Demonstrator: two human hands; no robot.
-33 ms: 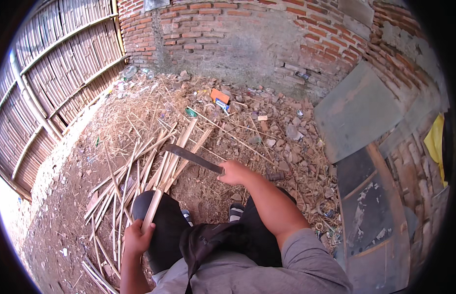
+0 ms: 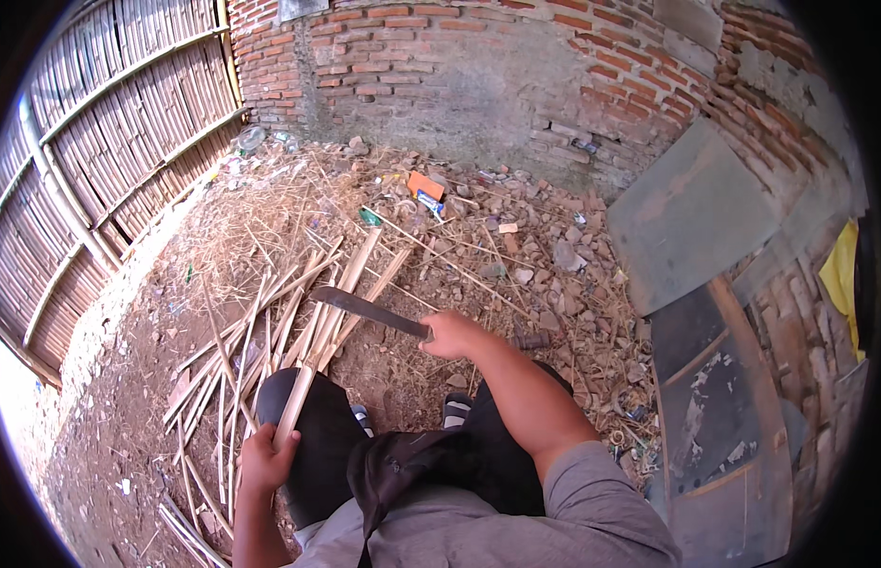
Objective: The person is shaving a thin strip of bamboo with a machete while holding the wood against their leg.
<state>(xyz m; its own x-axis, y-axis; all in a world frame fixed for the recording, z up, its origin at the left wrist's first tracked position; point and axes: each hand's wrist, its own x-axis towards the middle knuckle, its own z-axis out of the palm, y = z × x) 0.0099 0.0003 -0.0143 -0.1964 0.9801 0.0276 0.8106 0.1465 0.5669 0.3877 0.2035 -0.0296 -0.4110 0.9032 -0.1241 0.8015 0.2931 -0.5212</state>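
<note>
My right hand (image 2: 452, 336) is closed round the handle of a machete (image 2: 372, 310). Its dark, curved blade points left and lies across the view of pale bamboo strips. Whether the blade touches them, I cannot tell. Closed on the near end of a split bamboo strip (image 2: 295, 407) is my left hand (image 2: 265, 461), beside my left knee. That strip runs forward past the knee, and its far part merges with other strips under the blade. A loose heap of bamboo strips (image 2: 223, 352) spreads on the ground to the left.
A brick wall (image 2: 440, 76) closes off the far side, a bamboo fence (image 2: 128, 123) the left. Rubble (image 2: 554, 293) and litter cover the ground ahead and right. Grey boards (image 2: 696, 218) and a dark framed panel (image 2: 710, 407) lean at the right. My sandalled feet are between the knees.
The machete's blade has swung slightly, its tip now a little farther left and nearer to level. My left hand and the bamboo strip stay in place.
</note>
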